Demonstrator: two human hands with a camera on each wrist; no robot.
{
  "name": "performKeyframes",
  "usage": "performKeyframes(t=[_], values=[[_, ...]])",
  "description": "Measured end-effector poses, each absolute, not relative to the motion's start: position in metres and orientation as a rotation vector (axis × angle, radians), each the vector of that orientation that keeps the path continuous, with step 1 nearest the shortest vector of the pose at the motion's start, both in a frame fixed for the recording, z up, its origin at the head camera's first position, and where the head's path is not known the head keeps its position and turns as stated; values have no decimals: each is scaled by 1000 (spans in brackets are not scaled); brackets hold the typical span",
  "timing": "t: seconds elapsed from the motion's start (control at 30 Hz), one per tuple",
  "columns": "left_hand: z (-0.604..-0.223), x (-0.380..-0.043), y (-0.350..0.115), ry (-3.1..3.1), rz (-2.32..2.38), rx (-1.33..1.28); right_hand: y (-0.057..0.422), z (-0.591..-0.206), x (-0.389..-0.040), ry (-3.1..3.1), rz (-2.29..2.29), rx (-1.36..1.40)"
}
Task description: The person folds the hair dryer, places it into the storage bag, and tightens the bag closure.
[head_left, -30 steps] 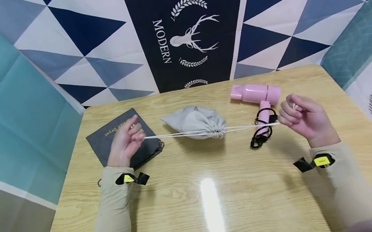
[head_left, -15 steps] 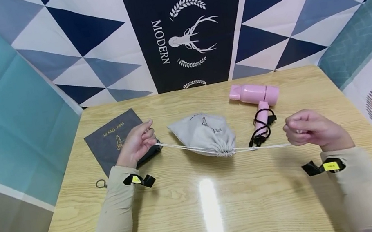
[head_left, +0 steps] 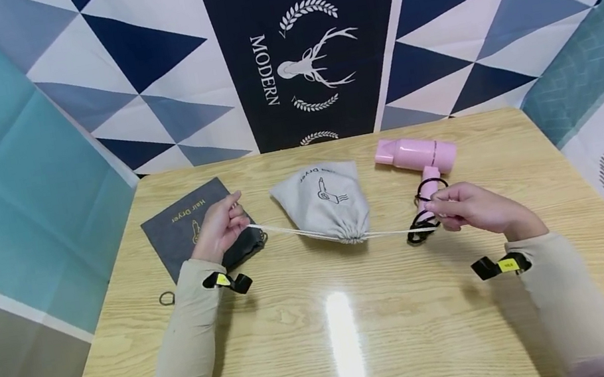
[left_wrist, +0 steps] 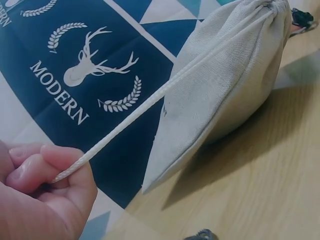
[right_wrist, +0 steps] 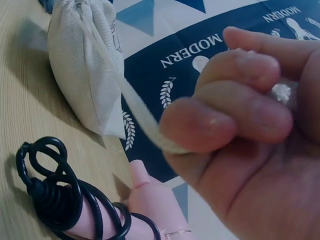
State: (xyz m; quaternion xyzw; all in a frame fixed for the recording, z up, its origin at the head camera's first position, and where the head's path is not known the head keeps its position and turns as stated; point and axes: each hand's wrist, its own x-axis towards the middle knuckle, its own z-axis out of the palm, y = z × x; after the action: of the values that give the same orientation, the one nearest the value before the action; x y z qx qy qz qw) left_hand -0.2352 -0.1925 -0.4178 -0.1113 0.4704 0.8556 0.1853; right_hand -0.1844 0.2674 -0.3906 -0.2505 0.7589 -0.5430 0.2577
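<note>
A light grey drawstring bag (head_left: 324,201) with a hair dryer print sits at the middle of the table, its mouth gathered tight and facing me. My left hand (head_left: 220,230) grips one end of the white drawstring (head_left: 291,232), fingers curled round it, over the dark pouch. On the other side my right hand (head_left: 472,209) holds the opposite end, near the pink hair dryer's handle. In the right wrist view the cord (right_wrist: 137,112) runs from the bag's neck into the curled fingers. Both cord ends stretch outward from the gathered neck.
A pink hair dryer (head_left: 417,153) lies at the back right, its black cable (head_left: 421,231) wound round the handle. At the left lies a dark grey pouch (head_left: 174,221) lettered "Hair Dryer", with a small dark loop (head_left: 166,298) by it. A patterned cloth (head_left: 162,51) hangs behind the table.
My right hand first swung out and nearer, then came back inward toward the bag. The bag dipped nearer, then went back, its print now turned up. My left hand shifted slightly right.
</note>
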Motion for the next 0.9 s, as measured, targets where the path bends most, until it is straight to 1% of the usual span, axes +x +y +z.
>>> performKeyframes(t=[0.17, 0.4, 0.57, 0.9], values=[[-415, -251, -184, 1418, 2439, -383, 258, -392, -187, 2317, -1317, -580], [-419, -268, -175, 1510, 2522, -532, 246, -400, -195, 2526, -1262, -521], [-423, -273, -175, 1521, 2583, -617, 241, -407, -206, 2686, -1183, -527], [-426, -278, -182, 1381, 2698, -663, 238, -415, -226, 2878, -1035, -530]])
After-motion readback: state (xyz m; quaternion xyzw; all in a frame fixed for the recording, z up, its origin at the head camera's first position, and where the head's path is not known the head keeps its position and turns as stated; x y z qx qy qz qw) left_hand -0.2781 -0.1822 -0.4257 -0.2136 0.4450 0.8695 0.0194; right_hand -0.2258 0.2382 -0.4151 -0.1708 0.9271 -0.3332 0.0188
